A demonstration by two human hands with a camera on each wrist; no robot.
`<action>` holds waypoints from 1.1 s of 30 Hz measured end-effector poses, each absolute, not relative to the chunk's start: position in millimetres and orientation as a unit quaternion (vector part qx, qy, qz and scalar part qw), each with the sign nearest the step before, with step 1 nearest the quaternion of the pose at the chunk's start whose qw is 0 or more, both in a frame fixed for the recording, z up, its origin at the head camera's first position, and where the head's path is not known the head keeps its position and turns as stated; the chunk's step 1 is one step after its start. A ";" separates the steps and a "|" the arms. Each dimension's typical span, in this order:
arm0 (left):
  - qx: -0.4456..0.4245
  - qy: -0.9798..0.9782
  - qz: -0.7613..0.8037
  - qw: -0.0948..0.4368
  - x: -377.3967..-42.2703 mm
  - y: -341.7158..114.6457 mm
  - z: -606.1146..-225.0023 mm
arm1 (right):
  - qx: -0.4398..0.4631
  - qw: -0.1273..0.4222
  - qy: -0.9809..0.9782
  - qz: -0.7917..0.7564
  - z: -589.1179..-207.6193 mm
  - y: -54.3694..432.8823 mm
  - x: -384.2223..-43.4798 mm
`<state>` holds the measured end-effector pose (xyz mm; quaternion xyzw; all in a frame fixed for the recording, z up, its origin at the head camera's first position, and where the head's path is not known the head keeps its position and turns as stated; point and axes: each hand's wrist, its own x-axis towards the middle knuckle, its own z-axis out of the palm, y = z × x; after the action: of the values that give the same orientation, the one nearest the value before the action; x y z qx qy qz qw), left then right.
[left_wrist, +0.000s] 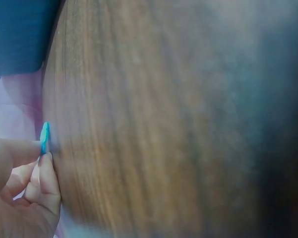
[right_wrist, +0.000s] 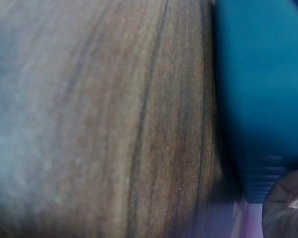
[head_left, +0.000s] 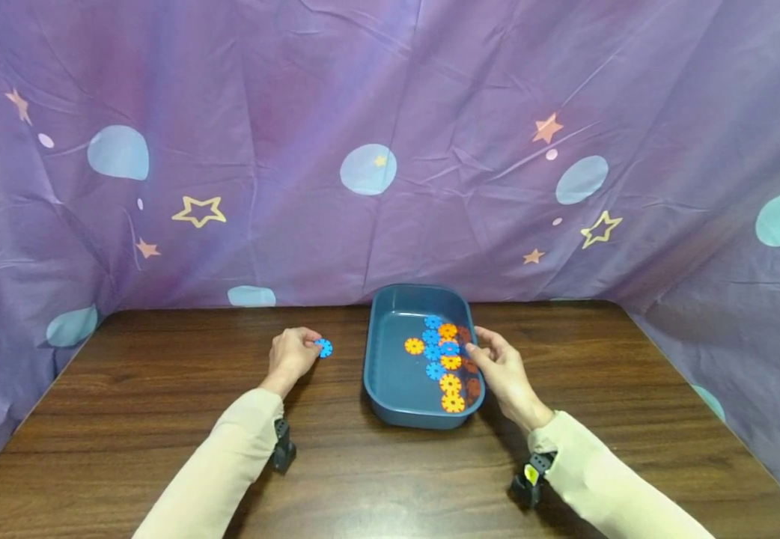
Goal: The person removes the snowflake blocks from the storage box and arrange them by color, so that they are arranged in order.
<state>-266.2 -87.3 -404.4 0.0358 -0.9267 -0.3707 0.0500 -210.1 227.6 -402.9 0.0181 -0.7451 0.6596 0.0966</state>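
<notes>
My left hand [head_left: 292, 353] pinches a blue notched plastic disc [head_left: 324, 348] by its edge, left of the bin. In the left wrist view the same disc [left_wrist: 45, 136] stands edge-on between thumb and fingertips, close to the tabletop. My right hand [head_left: 506, 374] holds the right rim of a dark blue plastic bin [head_left: 424, 421], thumb over the edge and fingers along the outside. Only part of that hand [right_wrist: 287, 203] shows in the right wrist view, against the bin's wall [right_wrist: 268, 99]. Inside the bin lie several blue discs [head_left: 435, 370] and several orange discs [head_left: 414, 346], mostly toward the right side.
The bin stands on a dark brown wooden table [head_left: 336, 479], near its back edge. Behind the table hangs a purple cloth [head_left: 309, 239] printed with stars and pale circles. Dark reflections of discs show on the bin's right inner wall.
</notes>
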 end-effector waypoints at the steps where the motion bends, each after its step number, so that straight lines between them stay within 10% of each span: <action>1: 0.036 -0.928 -0.368 0.050 -266.4 -86.9 -404.1 | 0.013 0.094 -0.746 0.660 -402.4 227.5 -210.1; 33: 0.036 -0.929 -0.363 0.062 -268.1 -85.6 -407.3 | -0.045 0.067 -0.762 0.642 -399.8 225.6 -213.3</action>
<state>-268.1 -85.6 -407.3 0.0358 -0.9291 -0.3629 0.0619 -213.3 225.6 -399.8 -0.0447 -0.7625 0.6420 0.0665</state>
